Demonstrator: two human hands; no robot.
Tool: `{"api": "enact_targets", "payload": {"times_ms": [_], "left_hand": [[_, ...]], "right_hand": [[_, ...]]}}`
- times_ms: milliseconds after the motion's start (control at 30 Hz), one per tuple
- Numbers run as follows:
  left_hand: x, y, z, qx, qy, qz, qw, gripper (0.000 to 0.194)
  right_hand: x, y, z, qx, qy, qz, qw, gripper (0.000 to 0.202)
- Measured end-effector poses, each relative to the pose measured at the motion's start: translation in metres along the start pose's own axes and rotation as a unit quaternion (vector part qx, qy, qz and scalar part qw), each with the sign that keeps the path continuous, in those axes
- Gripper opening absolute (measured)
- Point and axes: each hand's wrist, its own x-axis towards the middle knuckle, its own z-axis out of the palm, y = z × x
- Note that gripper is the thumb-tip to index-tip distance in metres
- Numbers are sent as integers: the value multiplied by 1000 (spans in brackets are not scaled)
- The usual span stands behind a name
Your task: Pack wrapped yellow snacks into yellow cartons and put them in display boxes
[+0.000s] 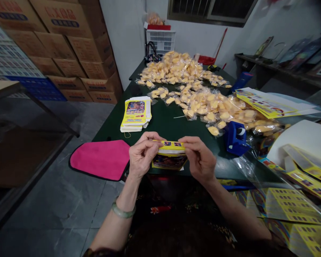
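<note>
Between my two hands is a small yellow printed cardboard box (169, 161), held close to the table's near edge. My left hand (144, 154) pinches the left end of its top flap, thumb against bent fingers. At the opposite end, my right hand (200, 157) grips the flap the same way. The flap stands a little raised over a white edge, and dark pictures show on the box's front. Beyond my left hand lies a stack of flat yellow printed cards (135, 112). Whether anything is inside the box is hidden.
Heaps of wrapped yellow pieces (176, 67) cover the back of the green table (111, 123). A blue tape dispenser (235, 139) stands right of my hands. A pink cloth (100, 160) overhangs the left edge. Printed yellow cartons (294, 205) fill the lower right; brown boxes (77, 50) stack at left.
</note>
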Motion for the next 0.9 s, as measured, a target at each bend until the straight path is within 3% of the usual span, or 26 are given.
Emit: {"api": "enact_targets", "payload": {"times_ms": [167,267,433,567,633,700,800,900], "left_hand": [[-1,3,5,27,12,30,999,6],[3,3,4,85,5,46,995,20],[8,-3,3,172,-50,60,982,30],[4,-11,8,224,3,106,969,28],[2,-12,12,238,20,118,964,30],[0,-12,16,255,54,130,957,31],[-1,-11,23,306,131,161,929,32],[0,-11,31,337,139,183,913,32]], "right_hand": [[-19,14,18,3,62,-57,996,21],[-20,22,26,-19,84,-70,994,21],[-8,27,23,-29,71,-65,995,16],[2,22,10,-33,26,-46,998,12],[1,18,-2,-69,-13,-25,997,13],[-4,18,-20,-109,-13,18,994,21],[-14,31,-64,-181,128,153,963,25],[-19,57,-122,-246,287,342,860,23]]}}
